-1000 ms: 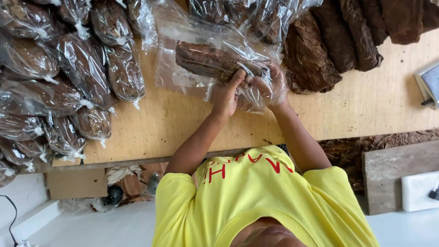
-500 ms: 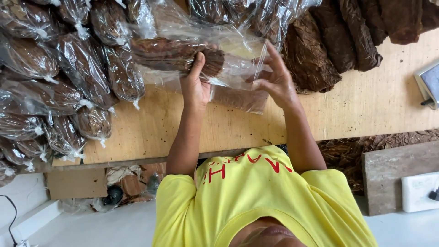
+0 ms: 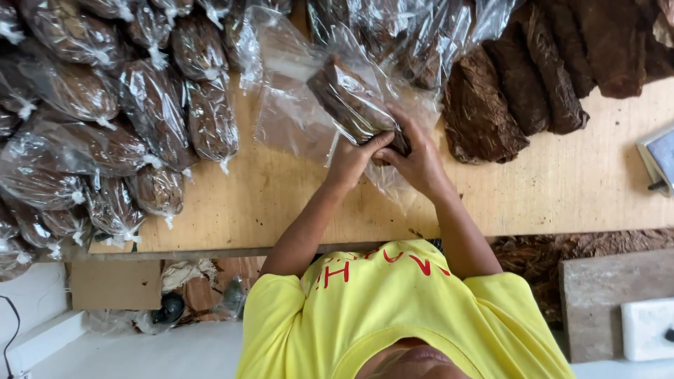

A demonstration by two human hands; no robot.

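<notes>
Both hands have closed in since half a second ago: left hand (image 3: 351, 160) and right hand (image 3: 415, 163) now pinch the near end of the leaf bundle (image 3: 351, 102) through its clear bag (image 3: 295, 105), above the wooden surface (image 3: 562, 189). Judged light, soft, crumbly; the film looks slippery, so grip at the end. Tied bags (image 3: 105, 126) lie left, loose leaves (image 3: 519, 91) right.

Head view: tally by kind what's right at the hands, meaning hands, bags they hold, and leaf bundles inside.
Hands: 2 (left hand, right hand)
Clear bag, held by both: 1
Brown leaf bundle inside it: 1
Total: 4
</notes>
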